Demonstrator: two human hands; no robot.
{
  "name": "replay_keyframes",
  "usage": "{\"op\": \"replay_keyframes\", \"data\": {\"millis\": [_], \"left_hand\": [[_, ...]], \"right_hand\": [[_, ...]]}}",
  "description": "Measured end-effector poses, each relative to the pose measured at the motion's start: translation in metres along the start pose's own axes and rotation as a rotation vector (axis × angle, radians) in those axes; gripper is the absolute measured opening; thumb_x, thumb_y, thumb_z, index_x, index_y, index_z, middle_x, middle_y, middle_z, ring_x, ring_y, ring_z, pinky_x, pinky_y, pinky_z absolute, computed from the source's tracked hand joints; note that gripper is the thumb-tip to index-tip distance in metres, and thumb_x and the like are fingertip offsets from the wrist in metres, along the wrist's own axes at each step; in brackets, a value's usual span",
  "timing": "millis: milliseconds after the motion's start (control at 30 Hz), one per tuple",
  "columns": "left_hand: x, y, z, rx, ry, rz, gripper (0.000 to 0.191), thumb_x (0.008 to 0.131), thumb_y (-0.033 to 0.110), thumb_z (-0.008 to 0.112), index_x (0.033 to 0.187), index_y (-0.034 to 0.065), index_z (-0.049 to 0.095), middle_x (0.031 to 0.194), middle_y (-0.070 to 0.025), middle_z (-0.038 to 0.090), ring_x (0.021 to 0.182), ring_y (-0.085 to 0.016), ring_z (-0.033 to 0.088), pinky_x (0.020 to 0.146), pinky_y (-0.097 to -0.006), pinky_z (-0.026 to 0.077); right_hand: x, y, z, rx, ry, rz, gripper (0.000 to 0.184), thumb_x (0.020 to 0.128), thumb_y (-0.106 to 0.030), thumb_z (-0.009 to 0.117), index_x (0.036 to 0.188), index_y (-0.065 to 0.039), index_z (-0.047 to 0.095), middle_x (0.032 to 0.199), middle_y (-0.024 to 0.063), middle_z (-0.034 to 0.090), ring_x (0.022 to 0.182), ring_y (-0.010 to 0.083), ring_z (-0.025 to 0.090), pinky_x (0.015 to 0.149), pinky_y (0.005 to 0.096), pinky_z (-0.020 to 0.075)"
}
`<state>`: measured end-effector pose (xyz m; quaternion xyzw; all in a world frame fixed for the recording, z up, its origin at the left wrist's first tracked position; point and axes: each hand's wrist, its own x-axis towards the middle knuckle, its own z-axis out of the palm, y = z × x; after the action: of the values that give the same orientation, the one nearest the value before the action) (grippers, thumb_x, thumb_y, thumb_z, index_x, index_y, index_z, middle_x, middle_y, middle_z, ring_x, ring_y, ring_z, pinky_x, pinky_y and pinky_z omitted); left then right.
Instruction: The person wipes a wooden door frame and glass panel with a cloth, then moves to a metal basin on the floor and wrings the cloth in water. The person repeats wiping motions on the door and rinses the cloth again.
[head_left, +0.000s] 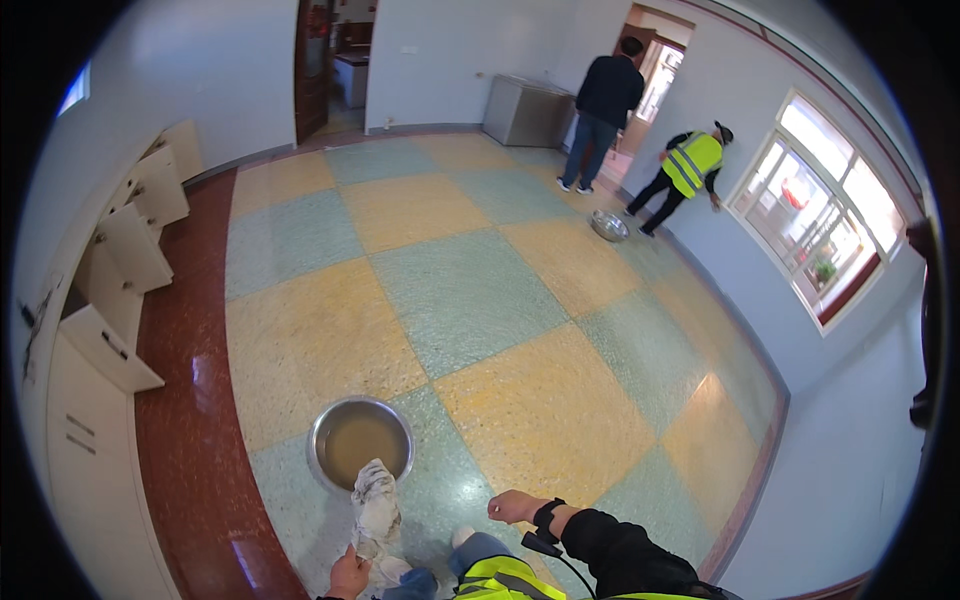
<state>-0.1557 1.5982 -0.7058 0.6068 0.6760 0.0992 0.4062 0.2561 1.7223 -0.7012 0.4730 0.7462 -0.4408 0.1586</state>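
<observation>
My left hand (349, 574), at the lower edge of the view, grips one end of a wet-looking white cloth (376, 510) with dark smudges. The cloth's far end overlaps the near rim of a round metal basin (409, 442); whether it touches the rim I cannot tell. Cloudy brownish water (356, 439) stands in the basin, which rests on the floor. To the right, my right hand (513, 507) is held above the floor with its fingers curled in, and nothing shows in it. A black strap (549, 517) circles that wrist.
White cabinets (105, 442) with several doors ajar line the left wall. A second metal basin (609, 226) sits by the right wall near a person in a reflective vest (691, 166). Another person (609, 97) stands at the doorway beside a metal chest (525, 112). The tiled floor (472, 300) looks glossy.
</observation>
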Motion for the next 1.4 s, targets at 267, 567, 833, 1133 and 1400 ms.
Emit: {"op": "replay_keyframes", "data": {"millis": [267, 567, 833, 1133, 1400], "left_hand": [[0.117, -0.031, 0.007, 0.192, -0.083, 0.004, 0.047, 0.082, 0.021, 0.056, 0.122, 0.0, 0.044, 0.087, -0.0234, 0.063, 0.084, -0.043, 0.059, 0.073, -0.0513, 0.046], [0.213, -0.092, 0.016, 0.023, -0.154, -0.052, 0.034, 0.084, 0.021, 0.049, 0.11, -0.0007, 0.054, 0.086, -0.0262, 0.062, 0.081, -0.046, 0.056, 0.071, -0.0542, 0.044], [0.316, -0.178, 0.074, 0.096, -0.255, 0.108, 0.041, 0.079, 0.013, 0.052, 0.119, 0.007, 0.052, 0.093, -0.0243, 0.061, 0.085, -0.043, 0.056, 0.072, -0.0507, 0.044], [0.406, -0.277, 0.18, 0.033, 0.05, 0.169, 0.049, 0.082, 0.015, 0.054, 0.129, 0.0074, 0.043, 0.09, -0.0209, 0.056, 0.081, -0.04, 0.054, 0.07, -0.0503, 0.041], [0.459, -0.33, 0.232, -0.329, 0.016, 0.209, 0.034, 0.09, 0.019, 0.049, 0.12, 0.0034, 0.047, 0.082, -0.0187, 0.053, 0.071, -0.037, 0.05, 0.066, -0.0495, 0.039]], "right_hand": [[0.054, 0.016, -0.015, 0.005, 0.002, -0.049, 0.028, 0.082, -0.033, 0.054, 0.094, -0.01, 0.066, 0.084, 0.0121, 0.067, 0.08, 0.0304, 0.064, 0.072, 0.0417, 0.0481], [0.156, 0.027, -0.057, 0.133, -0.041, 0.031, 0.03, 0.087, -0.034, 0.052, 0.101, -0.011, 0.065, 0.092, 0.0098, 0.068, 0.072, 0.0261, 0.066, 0.071, 0.038, 0.0502], [0.343, 0.078, 0.03, 0.213, 0.056, -0.109, 0.028, 0.082, -0.029, 0.056, 0.094, -0.007, 0.065, 0.081, 0.0124, 0.066, 0.066, 0.0258, 0.064, 0.063, 0.038, 0.0504], [0.492, 0.119, 0.098, -0.006, 0.044, -0.238, 0.031, 0.083, -0.034, 0.054, 0.094, -0.009, 0.068, 0.076, 0.0119, 0.067, 0.068, 0.0253, 0.065, 0.064, 0.0399, 0.0507], [0.538, 0.132, 0.128, -0.038, -0.047, -0.108, 0.038, 0.084, -0.041, 0.055, 0.102, -0.011, 0.067, 0.086, 0.0126, 0.068, 0.075, 0.0243, 0.066, 0.076, 0.0431, 0.0525]]}}
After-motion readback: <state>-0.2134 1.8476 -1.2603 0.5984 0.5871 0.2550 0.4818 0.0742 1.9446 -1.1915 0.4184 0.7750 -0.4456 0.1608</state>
